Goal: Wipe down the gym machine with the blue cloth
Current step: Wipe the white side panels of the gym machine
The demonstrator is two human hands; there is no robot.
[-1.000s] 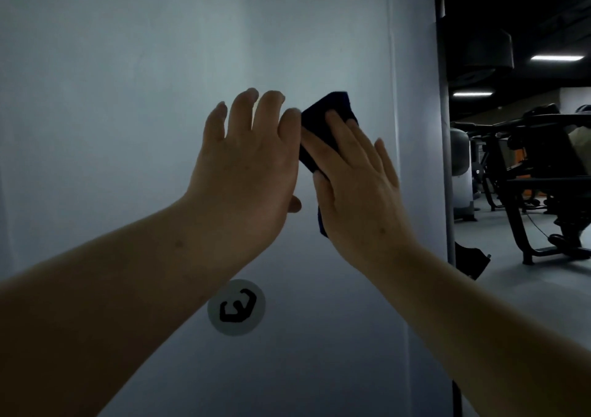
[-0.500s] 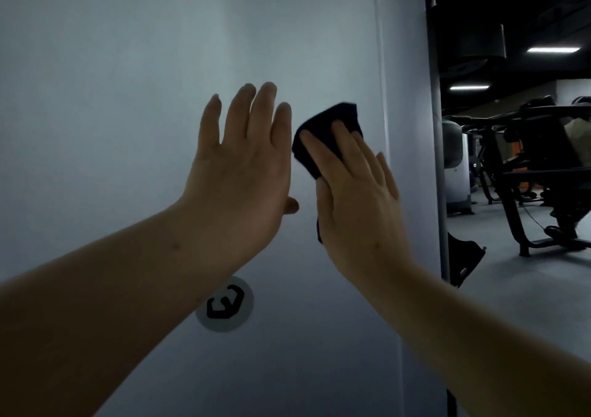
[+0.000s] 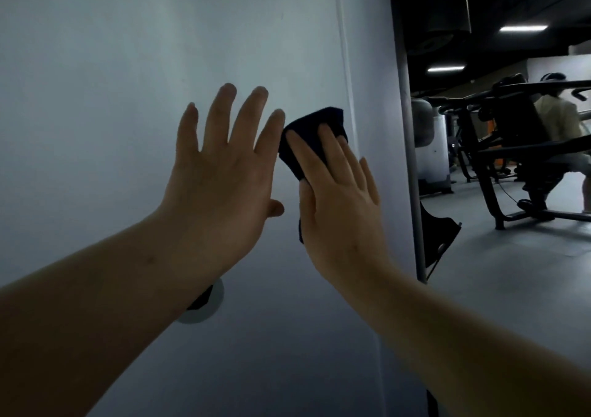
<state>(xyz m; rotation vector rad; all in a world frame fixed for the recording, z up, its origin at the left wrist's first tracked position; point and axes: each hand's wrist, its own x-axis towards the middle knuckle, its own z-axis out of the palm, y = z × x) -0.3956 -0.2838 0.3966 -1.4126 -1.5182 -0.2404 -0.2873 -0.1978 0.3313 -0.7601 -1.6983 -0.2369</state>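
Observation:
A tall pale grey panel of the gym machine (image 3: 128, 65) fills the left and middle of the head view. The dark blue cloth (image 3: 311, 128) lies flat against the panel near its right edge. My right hand (image 3: 339, 199) presses the cloth to the panel with straight fingers, and most of the cloth is hidden under the palm. Beside it on the left, my left hand (image 3: 220, 173) is raised flat toward the panel, fingers spread and straight, holding nothing.
A round logo sticker (image 3: 208, 308) on the panel is partly hidden behind my left forearm. A grey upright post (image 3: 412, 160) borders the panel's right side. Black exercise machines (image 3: 511, 148) and a seated person (image 3: 563, 122) are at the far right on grey floor.
The view has shifted, so the panel's right edge sits further left. My left fingers have spread apart. Both hands and the cloth stay at about the same spot on the panel.

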